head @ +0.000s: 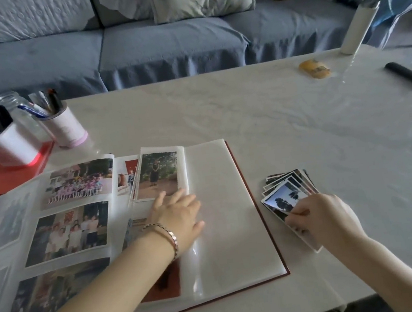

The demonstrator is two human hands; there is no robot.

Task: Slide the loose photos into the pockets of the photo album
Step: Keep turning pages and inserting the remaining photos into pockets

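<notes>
You are working on the open photo album with a dark red cover and white leaves of clear plastic pockets (221, 205), which is lying on the pale marbled tabletop (286, 120). The loose photos are sitting in a fanned stack of glossy prints (290, 179) on the tabletop, just beside the album's right edge. Your left grip (179, 218) is released: its fingers are lying straight and flat on the leaf, with the fingertips touching the lower edge of the pocketed print of a figure on a tree-lined path (156, 174). Your right grip (324, 219) is pinching the near end of the top print, a picture of dark trees against blue sky (283, 199), which seems to be resting on the fan rather than lifted clear. The step in hand appears to be taking that one print off the stack. To do it well, you are probably aiming to separate only the top sheet, pinching it by its edge so the glossy face is not getting smudged and the prints beneath are not dragging along. The flat left palm is likely helping by pinning the slippery leaf, so the pocket mouth is not shifting as the print is arriving. Which pocket is free is hard to judge, because your left forearm is hiding the lower part of that leaf.
</notes>
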